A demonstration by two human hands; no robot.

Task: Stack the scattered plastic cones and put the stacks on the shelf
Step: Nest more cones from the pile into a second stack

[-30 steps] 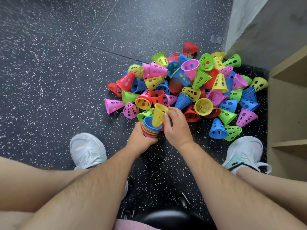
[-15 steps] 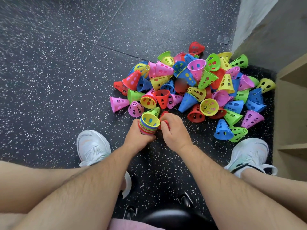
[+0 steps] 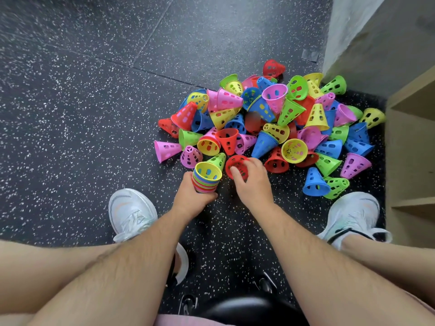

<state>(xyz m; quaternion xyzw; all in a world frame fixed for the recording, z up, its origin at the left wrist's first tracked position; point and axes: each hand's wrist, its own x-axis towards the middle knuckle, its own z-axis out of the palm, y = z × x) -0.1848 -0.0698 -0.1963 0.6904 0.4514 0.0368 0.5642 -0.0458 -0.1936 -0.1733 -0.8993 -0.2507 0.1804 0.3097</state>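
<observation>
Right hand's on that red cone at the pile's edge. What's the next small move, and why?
Probably lift the red cone and nest it into the stack in the left hand: the right hand already grips its rim, and the stack's yellow top sits open right beside it.

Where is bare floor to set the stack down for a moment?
Bare floor lies left of the cone pile, beyond the left shoe. A smaller patch sits between the two shoes, under the forearms. Right of the pile it is crowded up to the shelf.
</observation>
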